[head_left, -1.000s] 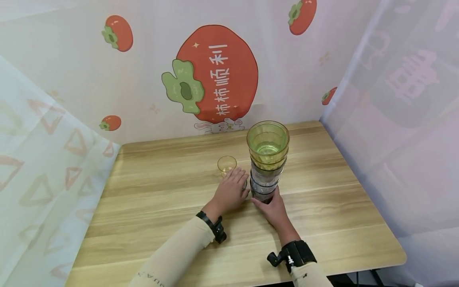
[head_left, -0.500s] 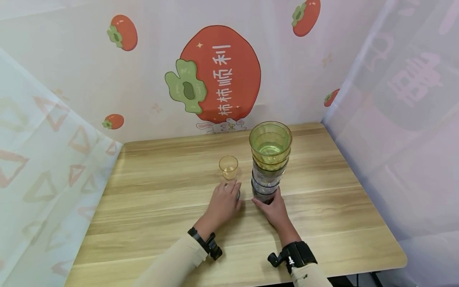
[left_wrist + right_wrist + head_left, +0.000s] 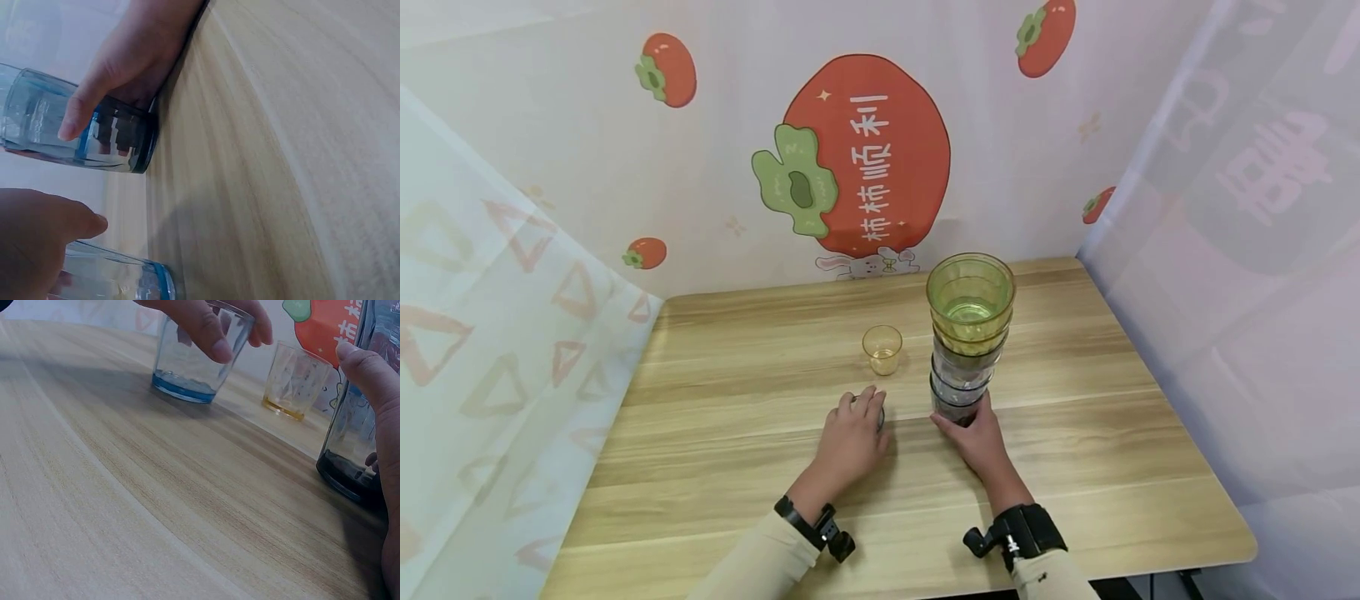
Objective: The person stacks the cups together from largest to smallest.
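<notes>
In the head view a tall stack of nested glasses (image 3: 970,333) stands upright, yellow-green at the top and grey-clear below. My right hand (image 3: 981,440) grips its lowest part from the near side. The right wrist view shows that bottom glass with a dark base (image 3: 350,470). To the left, my left hand (image 3: 850,442) holds a clear glass with a blue base (image 3: 184,386) from above, fingers and thumb around its rim. That glass is upright at table level; whether it touches cannot be told. From the head, the hand mostly hides it.
A small amber glass (image 3: 883,354) stands alone on the wooden table (image 3: 730,392), behind my left hand and left of the stack. Printed cloth (image 3: 722,242) hangs along the table's back and both sides.
My left hand has moved left and toward me with the blue-based glass, away from the stack and the amber glass. The right hand stays on the stack. The head view has shifted slightly.
</notes>
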{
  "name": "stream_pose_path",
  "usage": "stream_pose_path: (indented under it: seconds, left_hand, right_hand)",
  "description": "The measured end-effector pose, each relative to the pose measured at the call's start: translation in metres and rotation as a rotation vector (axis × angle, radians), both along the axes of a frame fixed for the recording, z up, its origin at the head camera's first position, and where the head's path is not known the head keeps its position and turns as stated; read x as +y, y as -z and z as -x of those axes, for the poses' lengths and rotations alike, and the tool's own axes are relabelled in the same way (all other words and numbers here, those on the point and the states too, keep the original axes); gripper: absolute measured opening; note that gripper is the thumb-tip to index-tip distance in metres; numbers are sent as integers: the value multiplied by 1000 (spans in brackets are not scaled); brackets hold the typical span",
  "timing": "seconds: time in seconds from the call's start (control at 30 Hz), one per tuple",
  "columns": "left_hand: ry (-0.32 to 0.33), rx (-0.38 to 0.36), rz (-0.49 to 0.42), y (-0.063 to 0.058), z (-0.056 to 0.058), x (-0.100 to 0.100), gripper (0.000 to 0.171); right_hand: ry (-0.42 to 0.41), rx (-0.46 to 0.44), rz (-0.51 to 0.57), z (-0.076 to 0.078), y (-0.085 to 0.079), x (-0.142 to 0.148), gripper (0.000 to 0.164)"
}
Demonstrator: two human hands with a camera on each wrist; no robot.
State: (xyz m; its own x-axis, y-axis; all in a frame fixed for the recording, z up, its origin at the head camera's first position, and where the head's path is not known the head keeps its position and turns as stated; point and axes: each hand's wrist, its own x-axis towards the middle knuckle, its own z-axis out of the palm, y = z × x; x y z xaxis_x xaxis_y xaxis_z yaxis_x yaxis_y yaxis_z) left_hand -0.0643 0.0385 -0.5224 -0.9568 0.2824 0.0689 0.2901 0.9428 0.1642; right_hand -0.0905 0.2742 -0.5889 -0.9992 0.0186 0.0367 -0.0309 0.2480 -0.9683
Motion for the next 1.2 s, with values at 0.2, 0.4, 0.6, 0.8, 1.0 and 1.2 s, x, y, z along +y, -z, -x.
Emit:
stream_pose_path:
  seconds: [0.2, 0.4, 0.6, 0.8, 1.0, 1.2]
  left_hand:
    - [15, -134, -58, -14, -8, -9, 65]
    - [84, -308, -1, -43, -14, -20, 67]
    - [164, -348, 91, -58, -20, -26, 62]
    - [255, -382, 147, -66, -20, -27, 64]
    - [337, -482, 178, -76, -18, -25, 71]
    - [371, -535, 192, -88, -20, -20, 70]
  right_hand:
    - [-2, 4, -9, -1, -3, 2, 92]
    - [-1, 10, -6, -1, -3, 1, 92]
    - [-5, 17, 0, -1, -2, 1, 90]
    - [2, 28, 13, 0, -2, 1, 87]
    - [2, 45, 19, 0, -2, 2, 87]
    - [-10, 25, 23, 0, 0, 2, 88]
